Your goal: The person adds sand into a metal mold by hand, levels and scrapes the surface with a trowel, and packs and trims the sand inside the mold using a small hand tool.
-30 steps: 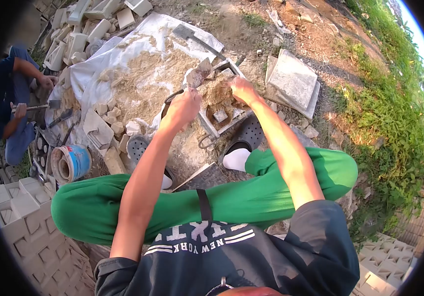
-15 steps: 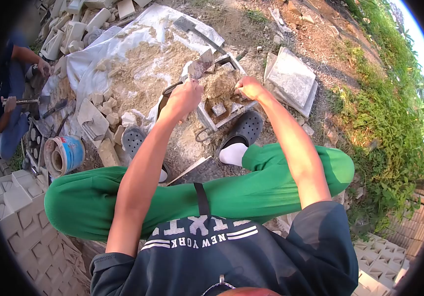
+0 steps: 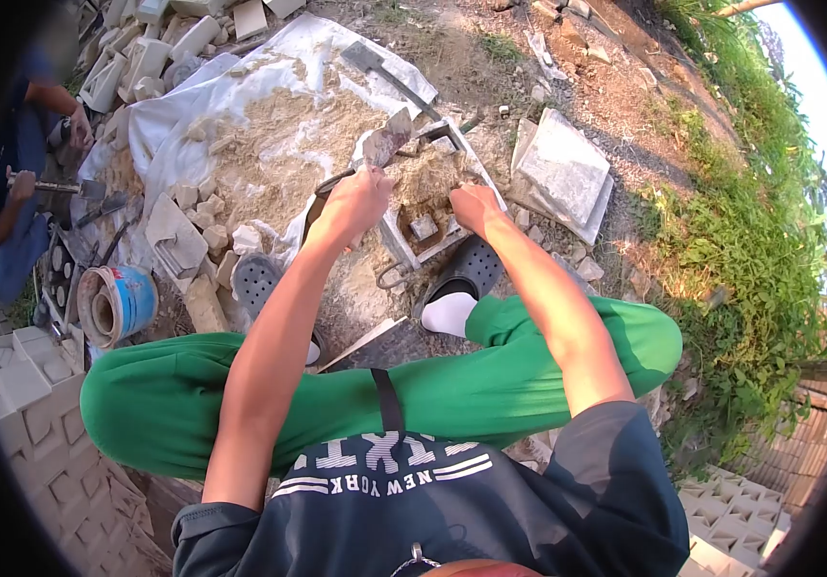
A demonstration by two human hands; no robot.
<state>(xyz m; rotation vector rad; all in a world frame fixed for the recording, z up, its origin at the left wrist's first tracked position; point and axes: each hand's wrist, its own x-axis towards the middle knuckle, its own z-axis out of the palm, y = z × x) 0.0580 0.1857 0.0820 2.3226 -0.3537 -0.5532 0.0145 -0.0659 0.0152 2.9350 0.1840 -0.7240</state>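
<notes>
My left hand (image 3: 357, 199) is closed round the handle of a trowel (image 3: 387, 140), its dirty blade pointing up and away over the near side of the sand. Between my feet sits a metal mould frame (image 3: 420, 258), partly filled with damp sandy mix (image 3: 426, 173). A small square block (image 3: 424, 227) shows in a hollow at its near end. My right hand (image 3: 477, 206) is at the frame's right side, its fingers curled down against the mix; whatever they grip is hidden.
A white sheet with spread sand (image 3: 269, 144) lies ahead, a long-handled tool (image 3: 389, 77) across it. Stacked slabs (image 3: 562, 173) stand right of the mould. A paint bucket (image 3: 129, 303) and rubble are at left, near another person's hand holding a hammer-like tool (image 3: 93, 190).
My right hand has shifted slightly left and lower over the frame. My left hand and the trowel have moved slightly. The view has tilted a little.
</notes>
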